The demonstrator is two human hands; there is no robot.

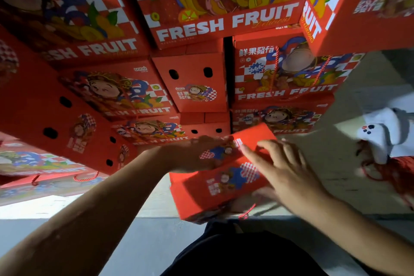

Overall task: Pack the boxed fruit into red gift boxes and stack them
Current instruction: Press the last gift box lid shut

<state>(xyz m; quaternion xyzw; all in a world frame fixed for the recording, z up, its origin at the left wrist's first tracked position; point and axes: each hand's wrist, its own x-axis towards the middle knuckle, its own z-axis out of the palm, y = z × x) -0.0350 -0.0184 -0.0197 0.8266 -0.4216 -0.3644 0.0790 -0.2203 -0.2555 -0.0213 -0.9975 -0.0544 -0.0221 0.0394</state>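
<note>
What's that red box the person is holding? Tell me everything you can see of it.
The red gift box looks like printed cardboard: cartoon figures on blue and red-white checks, with white Chinese characters. A red panel, perhaps a flap, rises at its top; a red cord hangs at its lower edge. It is tilted, before the stacked boxes. The blurred left hand meets its upper left end; the right hand lies on its right side, fingers spread.

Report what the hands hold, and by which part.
A red cardboard gift box with cartoon print: the left hand holds its far left end, grip blurred; the right hand lies with spread fingers on its right end.
</note>
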